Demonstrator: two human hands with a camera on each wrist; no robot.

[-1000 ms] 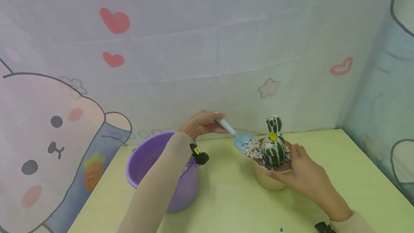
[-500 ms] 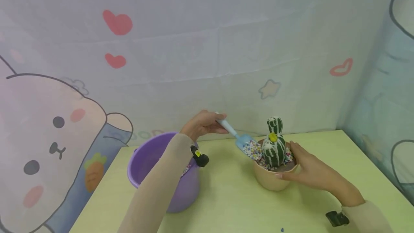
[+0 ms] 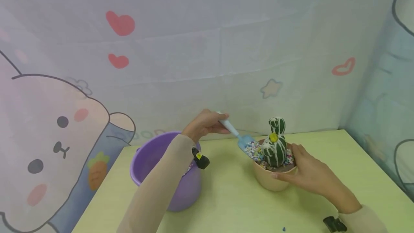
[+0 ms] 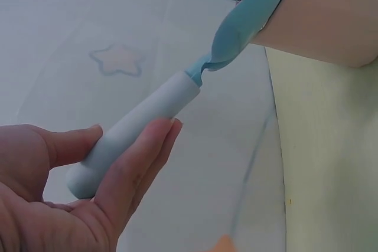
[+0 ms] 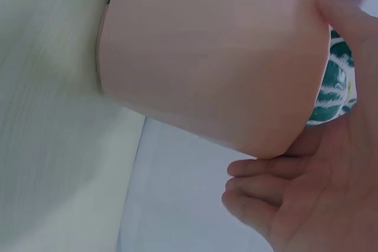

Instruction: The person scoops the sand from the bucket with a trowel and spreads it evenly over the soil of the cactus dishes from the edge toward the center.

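A small light-blue shovel point(image 3: 244, 141) is pinched by its pale handle between the thumb and fingers of my left hand point(image 3: 207, 123). Its blade, heaped with small multicoloured pebbles point(image 3: 253, 150), tilts down over the left rim of a tan flowerpot point(image 3: 271, 179). In the pot stands a green-and-white striped cactus point(image 3: 274, 152) with a yellow flower, soil and more pebbles around its base. My right hand point(image 3: 312, 173) holds the pot at its right side, thumb at the front rim and fingers behind. In the right wrist view the pot's wall point(image 5: 207, 57) lies between thumb and fingers.
A purple bucket point(image 3: 189, 193) with some pebbles inside stands on the left of the light table point(image 3: 226, 197), partly hidden by my left forearm. A small blue bit point(image 3: 284, 229) lies near the front edge. A printed cloth point(image 3: 194, 64) hangs behind the table.
My right hand slid back to the right along the pot's rim, then came slightly in again. The shovel stayed over the left rim, its pebbles still on the blade. The head view shifted a little.
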